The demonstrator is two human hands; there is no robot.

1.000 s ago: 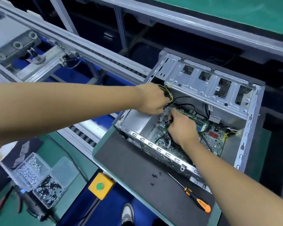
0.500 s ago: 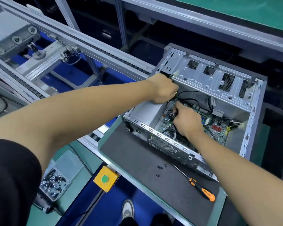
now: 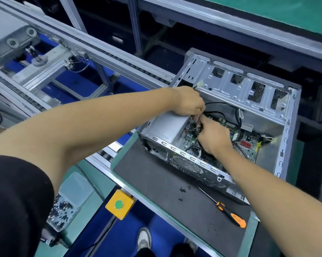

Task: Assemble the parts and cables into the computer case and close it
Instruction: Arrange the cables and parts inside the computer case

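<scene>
An open silver computer case (image 3: 284, 138) lies on its side on a dark mat (image 3: 156, 182). Inside it sit a green motherboard (image 3: 247, 145) and a grey power supply box (image 3: 165, 127). My left hand (image 3: 189, 102) reaches in over the power supply, its fingers curled on a bundle of black cables (image 3: 214, 106). My right hand (image 3: 212, 136) is just below it over the motherboard, its fingers pinching the cable end near the board's upper left. The connector itself is hidden between my fingers.
An orange-handled screwdriver (image 3: 232, 216) and a few loose black screws (image 3: 183, 190) lie on the mat in front of the case. A clear box of screws (image 3: 65, 206) stands at the lower left, a yellow button box (image 3: 119, 204) on the bench edge. A conveyor rail (image 3: 101, 52) runs behind.
My left hand has moved down from the case's top corner with the cables to meet my right hand over the motherboard. The camera has shifted left.
</scene>
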